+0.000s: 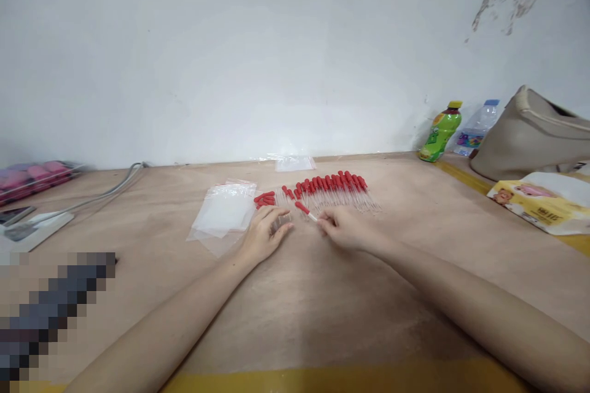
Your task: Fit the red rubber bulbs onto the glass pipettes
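My right hand (338, 227) pinches the pale lower part of a dropper with a red cap (302, 207), its cap pointing up and left. Just left of it, my left hand (267, 232) is curved, with thumb and fingers apart; small clear pieces (284, 218) show in the gap, too faint to tell whether they are touched. Behind the hands lies a row of clear droppers with red bulbs (332, 184). A small pile of loose red caps (265, 198) sits beyond my left fingers. Clear plastic bags (222, 209) are stacked left of it.
Another clear bag (295, 163) lies by the wall. At right are a green bottle (441, 134), a clear bottle (479, 126), a beige bag (525, 135) and a yellow-white packet (544, 202). A pink-filled basket (37, 179) and a cable (108, 189) are at left.
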Demonstrator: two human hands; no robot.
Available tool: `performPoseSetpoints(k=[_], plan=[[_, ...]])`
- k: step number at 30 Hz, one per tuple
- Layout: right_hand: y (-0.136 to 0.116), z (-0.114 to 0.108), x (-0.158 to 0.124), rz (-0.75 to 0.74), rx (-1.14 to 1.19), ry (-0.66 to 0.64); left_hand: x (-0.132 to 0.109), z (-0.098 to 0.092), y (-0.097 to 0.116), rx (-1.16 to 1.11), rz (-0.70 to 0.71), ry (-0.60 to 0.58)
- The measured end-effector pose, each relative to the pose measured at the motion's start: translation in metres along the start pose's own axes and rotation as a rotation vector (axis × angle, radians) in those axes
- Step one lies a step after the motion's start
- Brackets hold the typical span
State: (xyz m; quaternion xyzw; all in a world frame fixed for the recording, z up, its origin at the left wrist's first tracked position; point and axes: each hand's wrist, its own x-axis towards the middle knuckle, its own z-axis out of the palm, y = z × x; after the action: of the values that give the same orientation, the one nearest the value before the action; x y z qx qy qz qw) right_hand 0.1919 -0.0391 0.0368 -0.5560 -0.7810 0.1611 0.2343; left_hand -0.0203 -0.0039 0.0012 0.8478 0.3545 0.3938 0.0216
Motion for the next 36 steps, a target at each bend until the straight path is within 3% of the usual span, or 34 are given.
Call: performPoseSetpoints(k=[2,4,8,12,16,22,27,31,36], plan=[[0.001,-0.008,0.012,0.119,0.104,-0.005,-0.001,0.001,-0.003,0.012,0.025,-0.026],[0.003,-0.011,0.029,0.192,0.131,0.087,-0.002,0.003,-0.005,0.013,0.052,-0.07],[0.003,0.003,0.066,0.315,-0.097,0.282,-0.003,0.005,-0.012,0.058,0.019,-0.092],[0.002,0.026,0.09,0.343,-0.189,0.314,-0.002,0.001,-0.023,0.113,0.008,-0.08],[0.006,0.037,0.095,0.333,-0.256,0.321,0.001,-0.004,-0.027,0.254,-0.004,-0.05],[0.005,0.041,0.089,0.254,-0.288,0.348,0.004,-0.007,-0.017,0.385,-0.058,-0.04],[-0.01,0.056,0.079,0.057,-0.239,0.342,0.002,-0.009,-0.012,0.437,-0.136,0.047],[-0.021,0.067,0.07,-0.058,-0.188,0.359,0.0,-0.011,-0.017,0.562,-0.203,0.098],[-0.034,0.075,0.063,-0.265,-0.172,0.314,0.001,-0.015,-0.032,0.64,-0.264,0.074]])
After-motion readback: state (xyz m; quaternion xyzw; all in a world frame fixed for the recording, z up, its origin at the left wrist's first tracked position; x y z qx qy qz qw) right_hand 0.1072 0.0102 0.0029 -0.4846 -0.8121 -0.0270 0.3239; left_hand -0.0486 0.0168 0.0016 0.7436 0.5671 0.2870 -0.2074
